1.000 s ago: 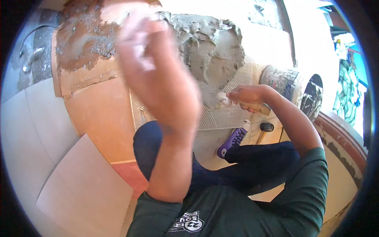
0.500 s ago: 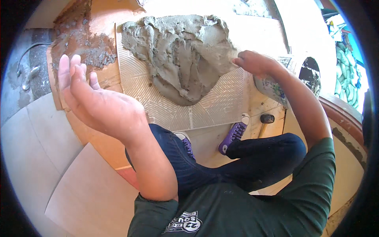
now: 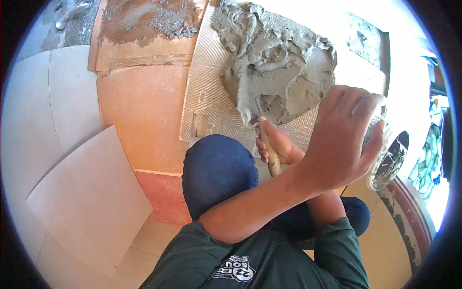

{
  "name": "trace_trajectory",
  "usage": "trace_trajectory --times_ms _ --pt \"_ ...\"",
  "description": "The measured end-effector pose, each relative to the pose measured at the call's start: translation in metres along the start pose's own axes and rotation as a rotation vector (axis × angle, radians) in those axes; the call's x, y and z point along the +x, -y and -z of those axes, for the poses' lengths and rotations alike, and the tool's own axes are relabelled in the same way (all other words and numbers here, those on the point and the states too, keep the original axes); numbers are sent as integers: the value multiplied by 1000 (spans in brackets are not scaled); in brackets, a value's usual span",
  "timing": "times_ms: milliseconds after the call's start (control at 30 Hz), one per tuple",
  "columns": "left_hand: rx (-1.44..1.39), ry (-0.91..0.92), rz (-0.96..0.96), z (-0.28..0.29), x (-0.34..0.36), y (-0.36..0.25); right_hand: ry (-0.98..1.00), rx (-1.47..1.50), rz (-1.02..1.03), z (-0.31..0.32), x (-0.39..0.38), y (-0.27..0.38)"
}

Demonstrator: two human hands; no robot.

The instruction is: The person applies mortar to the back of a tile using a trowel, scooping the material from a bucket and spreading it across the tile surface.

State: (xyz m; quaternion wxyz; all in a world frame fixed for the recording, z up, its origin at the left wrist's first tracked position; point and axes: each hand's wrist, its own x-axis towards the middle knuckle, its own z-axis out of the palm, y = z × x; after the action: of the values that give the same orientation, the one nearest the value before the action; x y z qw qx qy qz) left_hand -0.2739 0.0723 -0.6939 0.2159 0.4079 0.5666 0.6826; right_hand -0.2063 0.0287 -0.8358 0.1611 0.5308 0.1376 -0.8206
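Note:
A mound of wet grey mortar (image 3: pixel 298 72) covers much of a tile (image 3: pixel 211 89) whose ridged back faces up. My right hand (image 3: pixel 284 144) is closed round the wooden handle of a trowel (image 3: pixel 273 156). Its blade end lies at the mortar's near edge, mostly coated and hard to make out. Crossing over my right forearm, my left arm reaches to the right. My left hand (image 3: pixel 344 137) hovers near the mortar's right side, back of the hand up, fingers loosely bent and thumb apart. Nothing shows in it; part of its fingers' undersides is hidden.
A mortar-smeared bucket (image 3: pixel 392 161) lies on its side at the right, partly behind my left hand. Brown cardboard (image 3: pixel 144 96) spreads left of the tile. A loose pale tile (image 3: pixel 91 197) lies at the lower left. Beyond the cardboard is a wet grey patch (image 3: pixel 70 24).
My left hand has swung from the far left across to the right, over my right arm. My right hand has come inward and nearer, and the trowel handle now shows. The view has shifted.

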Motion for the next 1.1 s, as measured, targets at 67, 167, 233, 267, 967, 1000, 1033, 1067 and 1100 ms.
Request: trace_trajectory --times_ms 67,167,233,267,967,1000,1033,1067,1100 --pt "-11 -25 -15 -1 3 5 -9 -71 18 -10 3 8" --pt "-29 -46 9 -12 6 10 -125 -353 -22 -5 -6 27" --pt "-25 -112 3 -16 6 13 -470 -1275 453 7 -23 36" --pt "-23 -122 -2 -16 6 10 -531 -1514 583 10 -38 40" --pt "-89 -82 94 -9 7 -9 -618 -1789 548 10 -36 176" --pt "-45 -99 101 -1 5 -4 -332 -1413 224 -1 -37 182" --pt "-34 -113 102 1 5 -4 -295 -1274 159 -1 -47 182" --pt "-33 -123 108 2 5 -3 -292 -1282 150 5 -49 175" --pt "-55 -127 94 -1 7 -4 -330 -1114 267 16 -56 169"
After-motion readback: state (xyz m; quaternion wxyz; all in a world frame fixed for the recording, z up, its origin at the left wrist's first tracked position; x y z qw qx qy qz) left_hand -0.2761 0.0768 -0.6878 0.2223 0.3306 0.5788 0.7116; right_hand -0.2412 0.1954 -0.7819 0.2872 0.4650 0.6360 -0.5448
